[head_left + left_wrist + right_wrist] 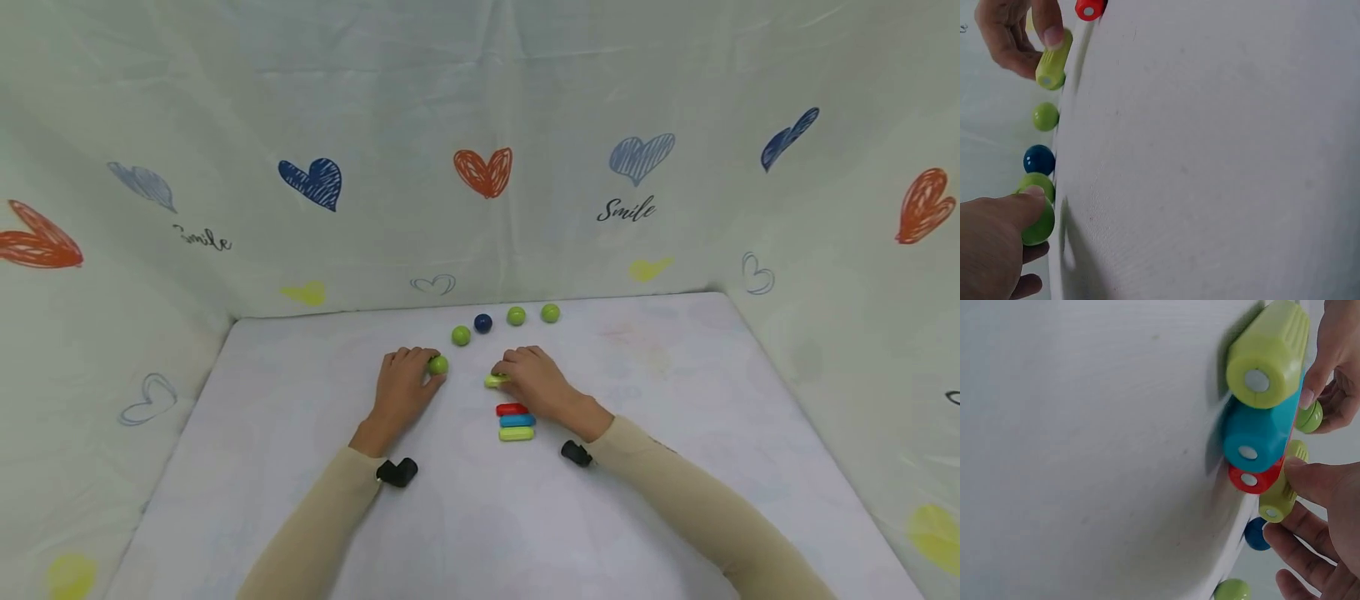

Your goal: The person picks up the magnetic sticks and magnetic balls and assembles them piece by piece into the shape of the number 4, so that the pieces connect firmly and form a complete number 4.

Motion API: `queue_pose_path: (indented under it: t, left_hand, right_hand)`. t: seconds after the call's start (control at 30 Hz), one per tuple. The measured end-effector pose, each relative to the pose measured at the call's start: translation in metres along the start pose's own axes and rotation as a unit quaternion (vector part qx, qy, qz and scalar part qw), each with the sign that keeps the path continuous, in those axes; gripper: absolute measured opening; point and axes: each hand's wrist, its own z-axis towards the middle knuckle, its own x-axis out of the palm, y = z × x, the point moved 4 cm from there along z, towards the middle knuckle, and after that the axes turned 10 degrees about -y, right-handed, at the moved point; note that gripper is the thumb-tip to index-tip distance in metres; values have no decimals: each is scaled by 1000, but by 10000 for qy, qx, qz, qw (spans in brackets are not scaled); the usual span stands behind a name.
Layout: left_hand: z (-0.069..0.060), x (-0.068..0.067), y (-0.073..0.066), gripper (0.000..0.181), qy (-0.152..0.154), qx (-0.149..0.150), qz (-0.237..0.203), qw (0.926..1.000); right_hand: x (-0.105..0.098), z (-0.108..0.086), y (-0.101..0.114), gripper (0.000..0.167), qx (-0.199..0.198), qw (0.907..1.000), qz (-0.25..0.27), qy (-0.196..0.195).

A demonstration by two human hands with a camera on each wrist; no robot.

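Observation:
My left hand (405,387) pinches a green ball (438,365) between thumb and fingers; the left wrist view shows the thumb on the ball (1039,226). With thumb and fingers, my right hand (536,383) holds a short yellow-green ribbed stick (495,381), which has a pale dot on its end. Just nearer than that hand, a red stick (512,409), a blue stick (517,422) and another yellow-green stick (516,434) lie side by side. The right wrist view shows the held stick (1280,494) beyond the red one.
Beyond the hands, a green ball (461,336), a dark blue ball (483,323) and two more green balls, one middle (516,316) and one right (551,313), form a loose row on the white table (660,517). A heart-printed cloth (555,100) hangs behind.

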Motion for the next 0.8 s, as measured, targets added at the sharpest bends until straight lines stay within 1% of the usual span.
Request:
queue_pose_path:
  t: [0.3, 0.43, 0.67, 0.8]
  left_hand:
    - [-10, 0, -15, 38, 54, 230, 80, 9997]
    - [-13, 0, -20, 37, -25, 380, 16, 9993]
    - [-18, -1, -25, 35, -209, 530, -83, 9983]
    - [-20, 1, -26, 35, -179, 538, -66, 9984]
  right_hand:
    - [0, 10, 10, 21, 23, 9999, 36, -120]
    - [1, 14, 14, 21, 56, 9999, 82, -101]
    - [2, 17, 20, 20, -1, 9999, 102, -81]
    - [2, 19, 23, 20, -49, 9999, 89, -108]
